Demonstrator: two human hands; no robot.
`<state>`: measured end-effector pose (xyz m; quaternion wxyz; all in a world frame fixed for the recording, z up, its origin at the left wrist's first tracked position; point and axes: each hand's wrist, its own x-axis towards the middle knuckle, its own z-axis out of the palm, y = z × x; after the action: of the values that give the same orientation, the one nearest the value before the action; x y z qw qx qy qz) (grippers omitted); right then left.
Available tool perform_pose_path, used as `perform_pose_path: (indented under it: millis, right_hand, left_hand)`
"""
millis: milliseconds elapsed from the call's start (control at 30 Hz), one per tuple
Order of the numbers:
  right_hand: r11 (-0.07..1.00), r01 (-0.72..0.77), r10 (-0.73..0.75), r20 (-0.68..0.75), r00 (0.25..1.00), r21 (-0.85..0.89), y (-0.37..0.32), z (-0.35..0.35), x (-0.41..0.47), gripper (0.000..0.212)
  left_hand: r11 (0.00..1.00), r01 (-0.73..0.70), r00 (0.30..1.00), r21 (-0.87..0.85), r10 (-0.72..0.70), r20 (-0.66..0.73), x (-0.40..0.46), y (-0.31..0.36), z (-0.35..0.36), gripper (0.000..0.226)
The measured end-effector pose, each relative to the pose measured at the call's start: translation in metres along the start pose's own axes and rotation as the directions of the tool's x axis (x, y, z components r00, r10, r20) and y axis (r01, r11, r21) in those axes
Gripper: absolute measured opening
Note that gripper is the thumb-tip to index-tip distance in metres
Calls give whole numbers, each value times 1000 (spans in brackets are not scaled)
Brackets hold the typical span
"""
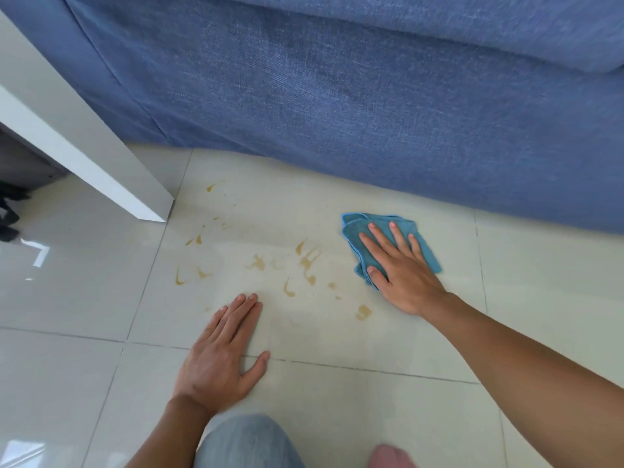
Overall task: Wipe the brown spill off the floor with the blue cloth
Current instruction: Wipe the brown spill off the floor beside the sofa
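Observation:
The brown spill [309, 261] lies as scattered streaks and drops across the pale floor tiles [337, 332], from near the white table leg to the middle. A folded blue cloth [353, 231] rests on the floor to the right of the streaks, close to the sofa. My right hand [395, 265] presses flat on the cloth, fingers spread, covering much of it. My left hand [226, 349] lies flat on the bare tile just below the spill, fingers together, holding nothing.
A blue fabric sofa [337, 96] fills the far side. A white table leg [101, 157] slants down at the left, ending near the spill. Dark objects [10, 211] sit at the left edge. My knee in light jeans [246, 444] is at the bottom.

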<state>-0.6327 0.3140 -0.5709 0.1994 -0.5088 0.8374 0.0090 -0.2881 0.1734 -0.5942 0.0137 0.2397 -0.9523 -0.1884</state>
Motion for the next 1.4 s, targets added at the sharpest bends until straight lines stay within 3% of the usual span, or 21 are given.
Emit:
perform_pose_path:
  millis: [200,367,600,767,967,1167,1233,1333,1400]
  right_hand:
    - [994,-112,112,-29,993,-10,-17,2,18,64]
    - [996,-85,82,-84,993,-35,-29,15,5,69]
    - [983,-182,183,-87,979,24,-45,12,13,63]
    - [995,65,-70,-64,996,-80,-44,25,-26,63]
    - [987,-156,158,-92,983,30,-45,15,12,59]
    - [985,164,-165,-24,986,-44,-56,22,-11,63]
    - [989,139,-140,-39,989,-46,-45,21,-9,62]
    - [1000,-16,15,-53,998,-19,-58,20,8,58]
    - [1000,17,-17,-76,997,-7,-75,27,0,60]
  left_hand:
    - [1000,9,1000,26,-9,-11,-1,1,0,76]
    - [999,23,999,40,-22,-37,-2,7,4,73]
    - [980,195,980,44,-192,-61,-10,41,23,77]
    - [982,183,981,37,-179,-77,-11,36,24,77]
    - [980,198,977,26,-195,-92,-8,36,25,78]
    - [980,197,977,23,-195,-90,-10,36,22,79]
    - [978,204,976,35,-201,-83,-10,38,21,83]
    - [975,213,976,61,-210,-53,-9,41,19,91]
    - [976,209,977,63,-206,-48,-10,40,19,92]
